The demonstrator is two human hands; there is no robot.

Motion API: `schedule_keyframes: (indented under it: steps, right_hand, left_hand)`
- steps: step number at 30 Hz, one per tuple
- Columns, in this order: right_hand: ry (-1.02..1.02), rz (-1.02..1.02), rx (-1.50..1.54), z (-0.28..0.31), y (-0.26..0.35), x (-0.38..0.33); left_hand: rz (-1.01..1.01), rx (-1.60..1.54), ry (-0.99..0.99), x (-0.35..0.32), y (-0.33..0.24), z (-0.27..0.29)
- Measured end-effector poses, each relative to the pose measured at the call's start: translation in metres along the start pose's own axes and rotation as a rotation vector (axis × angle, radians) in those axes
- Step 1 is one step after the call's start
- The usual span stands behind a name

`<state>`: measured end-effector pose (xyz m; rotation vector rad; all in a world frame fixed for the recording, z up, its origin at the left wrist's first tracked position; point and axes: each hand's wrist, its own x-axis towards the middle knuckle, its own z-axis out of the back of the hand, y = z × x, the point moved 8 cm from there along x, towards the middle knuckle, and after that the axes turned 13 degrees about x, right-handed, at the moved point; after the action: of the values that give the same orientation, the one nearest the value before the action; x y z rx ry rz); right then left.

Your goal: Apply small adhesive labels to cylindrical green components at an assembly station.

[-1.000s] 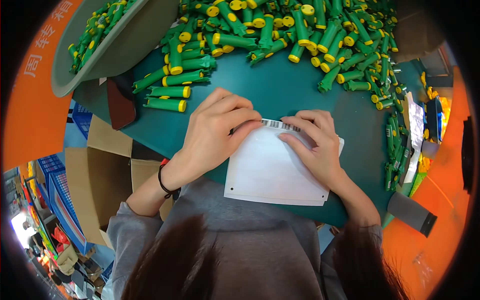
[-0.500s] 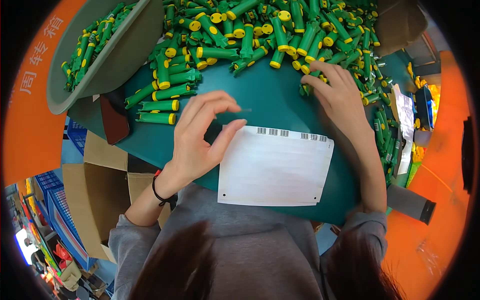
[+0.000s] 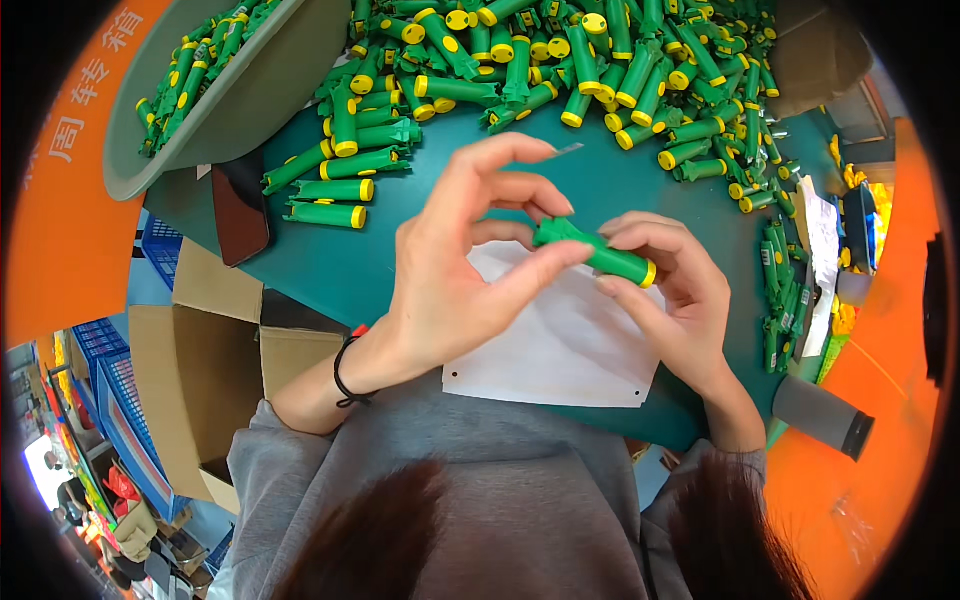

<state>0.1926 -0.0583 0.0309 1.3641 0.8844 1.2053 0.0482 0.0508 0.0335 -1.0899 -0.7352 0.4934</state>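
Note:
Above the white sheet, a green plastic tube with a yellow end cap is held between my two hands. My left hand pinches its notched green end with the thumb and fingers. A small thin translucent strip sticks out from the tip of that hand's raised index finger. The capped end lies in the closed fingers of my right hand. Beneath both hands is the stack of white sheets, its upper part partly hidden.
A large pile of similar tubes covers the far side of the green table. Several more tubes lie at the left, near a dark phone-like slab. A grey-green tub, a cardboard box and a grey cylinder flank me.
My right hand has come back from the pile with a green tube, to above the sheet. My left hand has moved right and taken hold of the tube's other end.

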Motion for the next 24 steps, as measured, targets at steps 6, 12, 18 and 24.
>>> schedule_keyframes:
  steps: [6, 12, 18, 24]
  right_hand:
    - [-0.070, 0.011, 0.149, 0.012, -0.008, -0.008]
    - [-0.006, 0.091, 0.106, 0.005, 0.001, -0.011]
    - [0.002, 0.090, 0.104, 0.003, 0.004, -0.012]
    - [-0.049, 0.125, 0.035, 0.005, 0.007, -0.014]
  left_hand:
    - [-0.167, 0.213, -0.058, 0.001, -0.014, 0.008]
    - [-0.037, 0.080, 0.190, 0.004, -0.019, -0.018]
    - [0.045, 0.017, 0.211, 0.006, -0.015, -0.021]
    - [0.031, 0.052, 0.207, 0.008, -0.018, -0.020]
